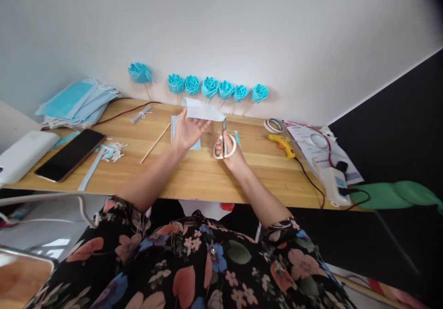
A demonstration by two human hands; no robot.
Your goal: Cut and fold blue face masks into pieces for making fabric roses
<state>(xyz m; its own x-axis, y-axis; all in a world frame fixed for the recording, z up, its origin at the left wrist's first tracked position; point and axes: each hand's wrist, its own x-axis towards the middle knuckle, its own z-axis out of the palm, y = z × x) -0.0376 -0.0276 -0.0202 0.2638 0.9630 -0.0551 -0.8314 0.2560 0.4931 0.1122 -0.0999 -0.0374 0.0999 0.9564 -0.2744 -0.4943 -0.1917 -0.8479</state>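
Note:
A thin white piece of fabric point(205, 111), like a face mask layer, is held up above the table. My left hand point(188, 131) grips its left end near the thumb, palm turned up and the other fingers stretched out beneath. White-handled scissors point(230, 149) are in my right hand point(235, 154), with fingers through the loops. Their blades point away from me and meet the right corner of the fabric. Under my left hand lies a flat light-blue mask piece point(195, 146), partly hidden. A narrow blue strip point(237, 138) rests beyond my right hand.
Several blue fabric roses point(210, 87) on sticks lean against the wall. Left are stacked masks point(74, 101), a phone point(71, 155), a power bank point(29, 156), scraps point(116, 152) and a wooden stick point(155, 142). Right are tape rolls point(273, 125), a corded yellow glue gun point(282, 145) and a power strip point(335, 185).

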